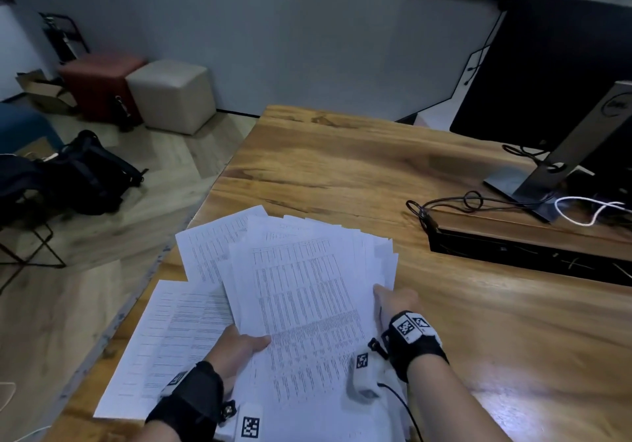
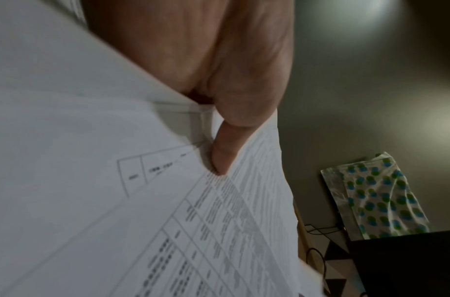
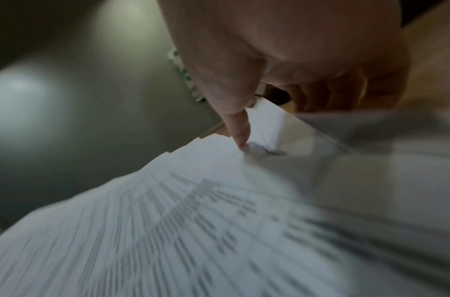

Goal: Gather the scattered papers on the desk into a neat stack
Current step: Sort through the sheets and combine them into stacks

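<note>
A fanned bundle of white printed papers [image 1: 307, 298] is held up over the near left corner of the wooden desk [image 1: 359, 168]. My left hand [image 1: 239, 342] grips its left edge, thumb on top of the sheets [image 2: 219, 158]. My right hand [image 1: 393, 299] pinches the right edge, thumb on top [image 3: 240, 130], fingers underneath. The papers [image 2: 117, 201] fill the left wrist view, and the same bundle [image 3: 193, 221] is blurred in the right wrist view. One more printed sheet [image 1: 164, 346] lies flat on the desk at the left, partly under the bundle.
A monitor [image 1: 547, 65] on a grey stand [image 1: 533, 175] occupies the desk's far right, with black cables [image 1: 455, 202], a white cable [image 1: 588, 209] and a dark tray slot [image 1: 530, 250] beside it. On the floor to the left are a black bag [image 1: 92, 175] and two cube stools [image 1: 171, 96].
</note>
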A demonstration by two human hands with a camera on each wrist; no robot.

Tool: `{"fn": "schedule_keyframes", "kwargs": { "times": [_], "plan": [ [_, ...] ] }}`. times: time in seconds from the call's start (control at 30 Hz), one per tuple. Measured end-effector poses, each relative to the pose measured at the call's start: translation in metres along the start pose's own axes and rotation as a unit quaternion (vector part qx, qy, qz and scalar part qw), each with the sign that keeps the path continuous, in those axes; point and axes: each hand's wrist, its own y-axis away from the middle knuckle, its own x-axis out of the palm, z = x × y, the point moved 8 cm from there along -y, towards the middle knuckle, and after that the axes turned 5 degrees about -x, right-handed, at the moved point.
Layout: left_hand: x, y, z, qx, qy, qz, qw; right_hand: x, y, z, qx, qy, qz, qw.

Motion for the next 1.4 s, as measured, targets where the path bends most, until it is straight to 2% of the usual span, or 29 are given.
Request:
{"fn": "schedule_keyframes", "kwargs": {
  "times": [0.1, 0.17, 0.27, 0.33, 0.5, 0.6, 0.7, 0.8, 0.87, 0.97, 1.03, 1.17, 1.3, 1.4],
  "plan": [
    [-0.001, 0.002, 0.000, -0.006, 0.010, 0.012, 1.000, -0.004, -0.013, -0.002, 0.012, -0.042, 0.000, 0.999],
    [-0.002, 0.003, 0.000, -0.007, 0.017, 0.026, 0.999, -0.006, -0.024, -0.004, 0.005, -0.031, -0.011, 0.999],
    [-0.004, 0.003, 0.001, -0.006, 0.021, 0.034, 0.999, -0.004, -0.024, -0.001, -0.037, -0.018, 0.041, 0.998],
    [-0.004, 0.002, 0.001, -0.005, 0.022, 0.035, 0.999, -0.005, -0.017, -0.001, -0.065, -0.065, 0.081, 0.992],
    [-0.002, 0.004, -0.003, -0.002, 0.033, 0.039, 0.999, -0.058, -0.005, 0.006, -0.148, -0.118, -0.018, 0.982],
    [-0.002, 0.002, -0.004, -0.003, 0.026, 0.031, 0.999, -0.115, 0.013, 0.030, -0.219, -0.028, -0.087, 0.971],
    [-0.001, 0.001, -0.005, -0.002, 0.017, 0.023, 1.000, -0.163, 0.037, 0.068, -0.321, 0.101, -0.121, 0.934],
    [-0.001, 0.002, -0.007, 0.002, 0.003, 0.016, 1.000, -0.201, 0.063, 0.097, -0.389, 0.098, -0.145, 0.905],
    [-0.001, 0.002, -0.008, 0.000, -0.002, 0.014, 1.000, -0.219, 0.087, 0.116, -0.433, 0.062, -0.122, 0.891],
    [-0.002, 0.000, -0.007, -0.005, -0.009, 0.013, 1.000, -0.231, 0.118, 0.140, -0.479, -0.005, -0.035, 0.877],
    [-0.003, 0.000, -0.008, -0.007, -0.017, 0.009, 1.000, -0.229, 0.127, 0.150, -0.474, -0.054, 0.024, 0.878],
    [-0.002, 0.005, -0.012, 0.003, -0.029, -0.001, 1.000, -0.191, 0.118, 0.147, -0.421, -0.093, 0.085, 0.898],
    [0.002, 0.009, -0.015, 0.009, -0.022, 0.006, 1.000, -0.105, 0.090, 0.112, -0.325, -0.155, 0.144, 0.922],
    [0.010, 0.016, -0.018, -0.009, 0.052, 0.044, 0.998, -0.036, 0.055, 0.060, -0.239, -0.167, 0.164, 0.942]
  ]
}}
